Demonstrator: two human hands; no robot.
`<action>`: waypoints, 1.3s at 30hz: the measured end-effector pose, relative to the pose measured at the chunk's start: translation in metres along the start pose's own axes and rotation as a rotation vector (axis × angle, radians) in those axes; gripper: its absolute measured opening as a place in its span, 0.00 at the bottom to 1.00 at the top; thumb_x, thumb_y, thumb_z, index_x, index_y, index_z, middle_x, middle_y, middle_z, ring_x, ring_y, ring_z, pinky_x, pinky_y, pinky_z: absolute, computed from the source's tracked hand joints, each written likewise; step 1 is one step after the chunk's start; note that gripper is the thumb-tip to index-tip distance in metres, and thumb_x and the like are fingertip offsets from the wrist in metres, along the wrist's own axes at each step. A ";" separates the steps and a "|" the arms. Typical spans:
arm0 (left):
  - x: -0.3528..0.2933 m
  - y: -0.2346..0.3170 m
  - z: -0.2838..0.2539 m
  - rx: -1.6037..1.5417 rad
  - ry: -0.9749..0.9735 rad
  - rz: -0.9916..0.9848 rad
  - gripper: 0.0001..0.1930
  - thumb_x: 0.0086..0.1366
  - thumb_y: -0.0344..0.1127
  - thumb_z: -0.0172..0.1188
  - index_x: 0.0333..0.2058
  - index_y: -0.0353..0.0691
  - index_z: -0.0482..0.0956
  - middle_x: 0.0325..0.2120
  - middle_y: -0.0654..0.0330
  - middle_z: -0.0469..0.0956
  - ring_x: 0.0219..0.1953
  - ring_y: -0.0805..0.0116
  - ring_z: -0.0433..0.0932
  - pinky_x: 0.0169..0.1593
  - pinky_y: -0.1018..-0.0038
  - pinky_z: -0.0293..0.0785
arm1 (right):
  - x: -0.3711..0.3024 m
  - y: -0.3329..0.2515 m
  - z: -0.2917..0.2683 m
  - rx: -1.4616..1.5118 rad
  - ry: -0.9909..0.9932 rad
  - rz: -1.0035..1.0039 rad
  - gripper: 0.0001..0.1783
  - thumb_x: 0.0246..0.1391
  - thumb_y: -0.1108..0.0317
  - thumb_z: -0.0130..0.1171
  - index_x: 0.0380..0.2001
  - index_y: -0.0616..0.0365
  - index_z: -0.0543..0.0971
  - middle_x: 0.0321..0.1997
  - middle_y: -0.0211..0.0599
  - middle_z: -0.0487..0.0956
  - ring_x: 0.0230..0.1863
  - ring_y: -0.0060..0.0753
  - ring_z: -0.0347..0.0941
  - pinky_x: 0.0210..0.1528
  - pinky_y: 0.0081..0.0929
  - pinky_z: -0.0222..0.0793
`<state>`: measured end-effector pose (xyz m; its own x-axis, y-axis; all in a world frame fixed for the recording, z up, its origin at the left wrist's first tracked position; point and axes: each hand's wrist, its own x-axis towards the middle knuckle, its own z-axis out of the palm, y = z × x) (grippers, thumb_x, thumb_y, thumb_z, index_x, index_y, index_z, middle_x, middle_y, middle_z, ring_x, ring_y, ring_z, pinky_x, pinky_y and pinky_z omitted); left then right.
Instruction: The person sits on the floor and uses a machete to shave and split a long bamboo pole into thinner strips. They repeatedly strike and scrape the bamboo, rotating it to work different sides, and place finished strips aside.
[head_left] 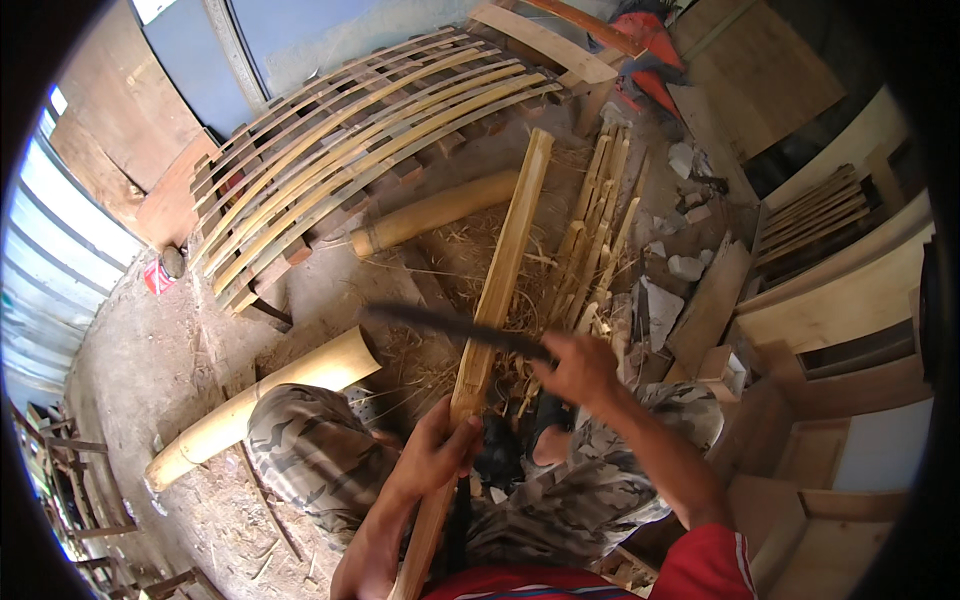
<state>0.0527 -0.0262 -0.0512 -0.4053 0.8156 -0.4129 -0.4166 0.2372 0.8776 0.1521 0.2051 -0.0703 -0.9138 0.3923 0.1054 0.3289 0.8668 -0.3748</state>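
My left hand (437,442) is wrapped round a long split bamboo strip (508,260), which slants from my lap up and away to the right. In my right hand (580,368) is a machete (455,326); its dark blade points left and lies across the strip, a little beyond my left hand. Whether the edge touches the bamboo, I cannot tell. Just past the strip, to its right, several split bamboo pieces (592,225) lie in a bundle. Thin shavings (455,265) cover the floor around the strip. My fingers hide most of the machete's handle.
A thick bamboo piece (285,395) lies beside my left knee, another (435,212) farther ahead. Behind them spreads a bamboo slatted rack (370,135). A red-and-white can (163,270) stands at left. Rubble (685,267) and wooden furniture parts (840,310) are on the right.
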 end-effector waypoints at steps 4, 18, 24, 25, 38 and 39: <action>0.002 -0.004 0.002 -0.024 0.012 0.010 0.12 0.72 0.38 0.51 0.47 0.35 0.68 0.22 0.65 0.71 0.18 0.79 0.69 0.21 0.80 0.64 | -0.014 -0.006 0.013 0.044 -0.034 -0.116 0.15 0.43 0.52 0.69 0.25 0.49 0.79 0.19 0.32 0.78 0.20 0.37 0.78 0.23 0.42 0.71; 0.010 -0.009 0.006 0.003 0.053 -0.030 0.11 0.71 0.39 0.54 0.44 0.38 0.70 0.20 0.68 0.69 0.19 0.80 0.68 0.22 0.80 0.65 | -0.026 -0.022 0.022 0.156 -0.081 -0.122 0.11 0.37 0.63 0.69 0.23 0.54 0.78 0.20 0.37 0.77 0.23 0.45 0.77 0.24 0.40 0.70; 0.016 -0.008 0.008 0.011 0.115 -0.046 0.10 0.71 0.38 0.53 0.42 0.37 0.71 0.20 0.67 0.71 0.16 0.79 0.68 0.20 0.79 0.63 | -0.018 -0.020 0.027 0.060 -0.091 -0.034 0.11 0.40 0.59 0.67 0.24 0.50 0.78 0.21 0.34 0.79 0.23 0.40 0.79 0.25 0.42 0.72; 0.015 -0.008 0.008 0.022 0.110 -0.054 0.10 0.71 0.38 0.54 0.41 0.37 0.71 0.20 0.67 0.71 0.17 0.79 0.68 0.20 0.79 0.64 | -0.016 -0.015 0.025 0.074 -0.075 -0.079 0.11 0.40 0.59 0.67 0.25 0.50 0.78 0.21 0.34 0.79 0.23 0.40 0.79 0.25 0.42 0.72; 0.005 -0.009 0.007 -0.003 0.086 -0.138 0.11 0.71 0.41 0.54 0.41 0.38 0.70 0.19 0.67 0.70 0.17 0.79 0.68 0.20 0.79 0.64 | 0.013 0.037 0.038 -0.049 -0.042 -0.001 0.13 0.44 0.54 0.67 0.24 0.49 0.79 0.16 0.33 0.76 0.19 0.39 0.77 0.20 0.41 0.69; 0.005 -0.008 0.005 0.011 0.095 -0.161 0.11 0.71 0.40 0.54 0.41 0.38 0.70 0.19 0.67 0.70 0.17 0.79 0.68 0.20 0.79 0.65 | 0.013 0.032 0.037 -0.033 -0.060 0.010 0.13 0.43 0.54 0.67 0.24 0.49 0.79 0.16 0.33 0.76 0.19 0.39 0.77 0.21 0.40 0.69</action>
<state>0.0578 -0.0213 -0.0588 -0.4089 0.7134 -0.5691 -0.4737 0.3671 0.8005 0.1422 0.2269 -0.1150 -0.9229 0.3823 0.0465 0.3443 0.8731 -0.3450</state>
